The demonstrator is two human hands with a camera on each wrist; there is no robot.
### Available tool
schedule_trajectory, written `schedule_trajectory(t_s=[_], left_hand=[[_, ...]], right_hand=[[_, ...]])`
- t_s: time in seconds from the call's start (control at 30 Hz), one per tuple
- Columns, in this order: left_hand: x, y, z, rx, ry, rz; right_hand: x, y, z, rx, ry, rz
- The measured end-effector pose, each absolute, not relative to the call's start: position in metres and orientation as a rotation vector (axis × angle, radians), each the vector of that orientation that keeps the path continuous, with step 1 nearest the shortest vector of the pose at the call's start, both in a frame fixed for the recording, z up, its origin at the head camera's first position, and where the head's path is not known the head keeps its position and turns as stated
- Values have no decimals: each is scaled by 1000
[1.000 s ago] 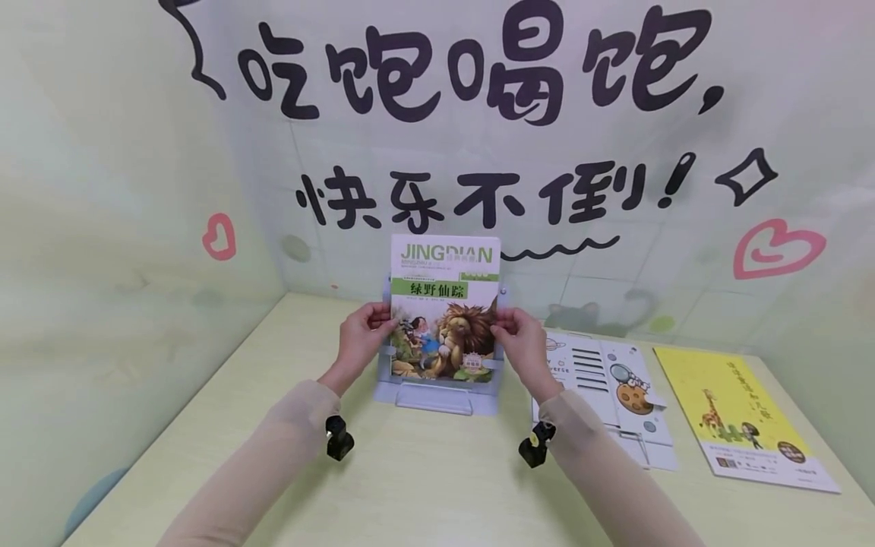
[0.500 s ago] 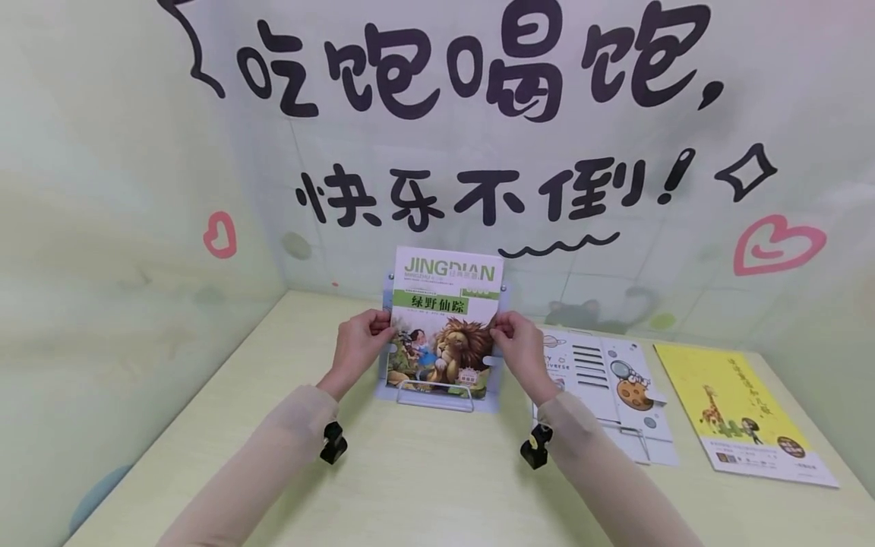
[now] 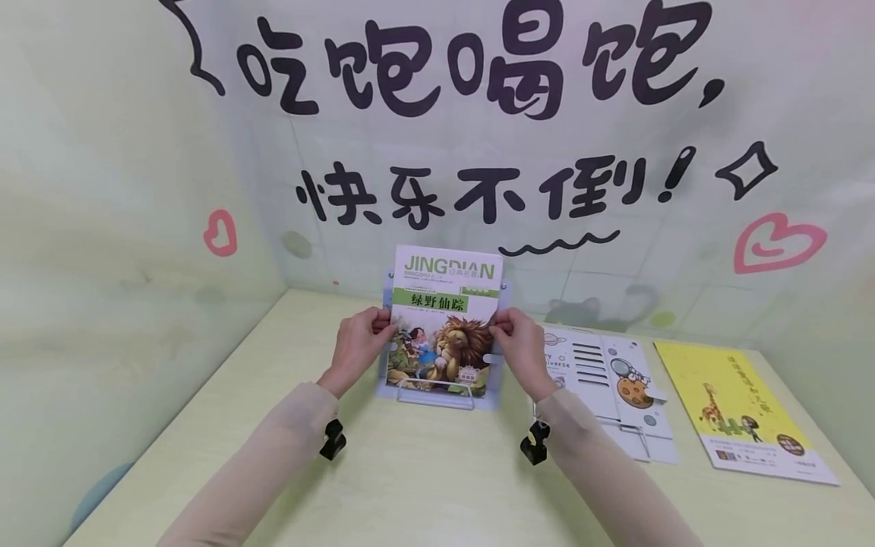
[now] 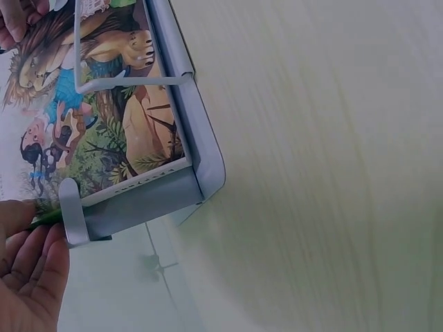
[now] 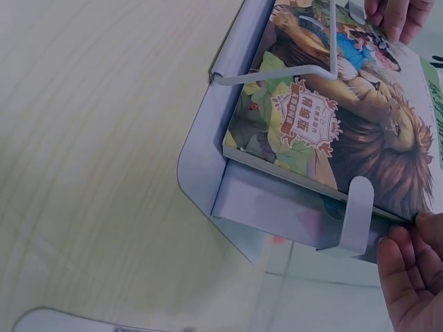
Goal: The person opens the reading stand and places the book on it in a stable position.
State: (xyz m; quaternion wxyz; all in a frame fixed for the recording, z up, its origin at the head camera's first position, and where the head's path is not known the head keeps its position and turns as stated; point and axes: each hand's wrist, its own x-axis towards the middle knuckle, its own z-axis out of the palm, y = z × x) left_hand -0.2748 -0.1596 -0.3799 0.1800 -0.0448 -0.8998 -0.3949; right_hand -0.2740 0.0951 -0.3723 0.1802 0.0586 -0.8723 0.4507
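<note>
A book (image 3: 447,319) with a lion and a girl on its cover leans upright on a pale metal book stand (image 3: 384,391). My left hand (image 3: 360,339) pinches the book's left edge between thumb and curled fingers. On the opposite edge my right hand (image 3: 522,346) pinches it the same way. The stand's wire bar (image 4: 131,81) crosses in front of the lower cover. In the left wrist view a side clip (image 4: 73,211) stands beside my fingers. The right wrist view shows another clip (image 5: 356,214) overlapping the book's edge near my right thumb.
Right of the stand, a folded white book stand (image 3: 601,387) with space drawings lies on the table (image 3: 437,486). Farther right lies a yellow book (image 3: 745,410) with a giraffe. A printed wall sheet (image 3: 437,144) rises behind the table.
The book has come down onto the stand, its lower edge now behind the wire bar. Over the last half second hands and book have barely moved.
</note>
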Motion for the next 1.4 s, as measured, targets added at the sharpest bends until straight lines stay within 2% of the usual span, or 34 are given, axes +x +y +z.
schedule_trajectory(t_s=[0.37, 0.57, 0.77, 1.07, 1.4], left_hand=[[-273, -158, -380, -116, -2570, -1097], [-270, -162, -379, -102, -2533, -1159], [-270, -155, -374, -163, -2349, -1231], [-252, -101, -362, -432, -2175, -1575], [-227, -28, -387, -592, -2388, -1840]], right_hand=[[-274, 101, -374, 184, -2471, 1324], [-271, 106, -371, 167, -2432, 1506], [-266, 131, -364, 88, -2356, 1742], [-241, 203, -368, -88, -2357, 1804], [-200, 273, -385, -175, -2431, 1745]])
